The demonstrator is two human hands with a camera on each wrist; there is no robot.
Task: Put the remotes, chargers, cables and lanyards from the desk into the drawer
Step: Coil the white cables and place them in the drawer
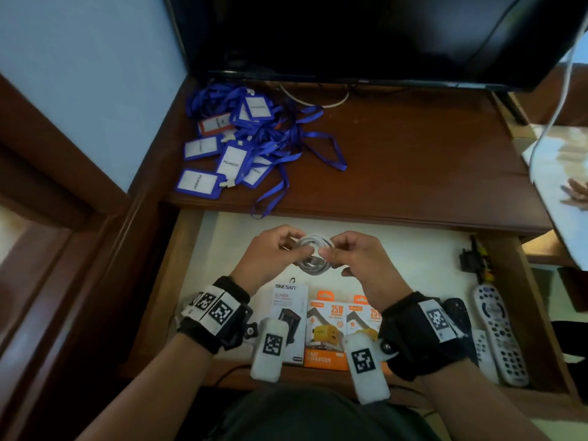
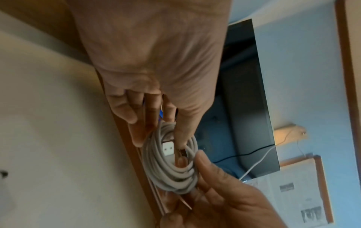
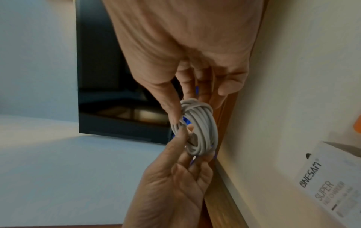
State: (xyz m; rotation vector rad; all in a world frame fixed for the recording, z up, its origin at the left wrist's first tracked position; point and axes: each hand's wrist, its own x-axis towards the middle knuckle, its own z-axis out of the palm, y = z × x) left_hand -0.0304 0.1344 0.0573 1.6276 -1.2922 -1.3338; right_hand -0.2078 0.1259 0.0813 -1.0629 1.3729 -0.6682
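A coiled white cable (image 1: pixel 313 261) hangs above the back half of the open drawer (image 1: pixel 173 281), held between both hands. My left hand (image 1: pixel 288 245) pinches the coil's left side and my right hand (image 1: pixel 331 254) pinches its right side. In the left wrist view the cable (image 2: pixel 170 168) shows a white USB plug (image 2: pixel 168 148) tucked inside the loops, under the left hand (image 2: pixel 156 135). The right wrist view has the right hand (image 3: pixel 195 104) with its thumb and fingers around the cable (image 3: pixel 201 131). A heap of blue lanyards (image 1: pixel 248 144) with card holders lies on the desk (image 1: pixel 413 170) at the back left.
In the drawer's front lie a white charger box (image 1: pixel 291 313), two orange charger boxes (image 1: pixel 324 332), a black remote (image 1: pixel 458 316) and two grey remotes (image 1: pixel 496 332). A dark connector (image 1: pixel 474 259) lies at the right wall. A black TV (image 1: pixel 366 36) stands behind the desk.
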